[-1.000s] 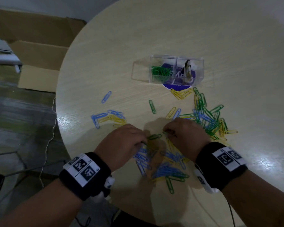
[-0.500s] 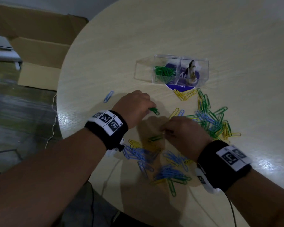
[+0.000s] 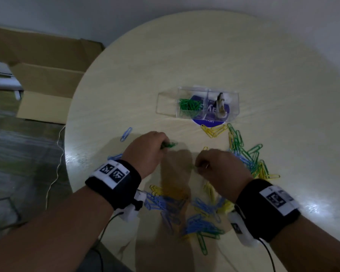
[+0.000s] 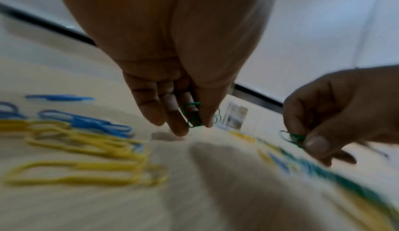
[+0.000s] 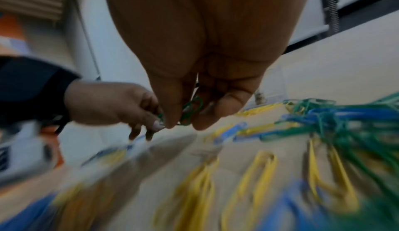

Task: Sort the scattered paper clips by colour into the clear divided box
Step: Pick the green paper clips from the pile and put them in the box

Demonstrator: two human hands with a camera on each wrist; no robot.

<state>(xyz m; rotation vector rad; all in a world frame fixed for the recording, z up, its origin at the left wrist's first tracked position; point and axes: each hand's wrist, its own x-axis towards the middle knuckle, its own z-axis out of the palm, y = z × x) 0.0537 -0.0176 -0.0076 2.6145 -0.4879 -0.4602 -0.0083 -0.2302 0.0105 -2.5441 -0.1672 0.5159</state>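
Observation:
The clear divided box (image 3: 208, 104) stands at the table's middle; its left compartment holds green clips (image 3: 189, 105). My left hand (image 3: 151, 148) pinches green paper clips (image 4: 192, 115) between thumb and fingers, just above the tabletop, below and left of the box. My right hand (image 3: 214, 165) pinches green clips (image 5: 191, 111) too, a little right of the left hand. Blue, yellow and green clips (image 3: 204, 211) lie scattered below both hands, and a mixed heap (image 3: 247, 154) lies to the right.
The round pale wooden table (image 3: 204, 55) has a purple sticker (image 3: 208, 121) under the box. A lone blue clip (image 3: 126, 133) lies to the left. An open cardboard box (image 3: 47, 75) stands on the floor at left. Cables hang off the table's near edge.
My left hand went from the near pile up to a green clip lying left of centre and took hold of it. My right hand stayed in place, still pinching green clips.

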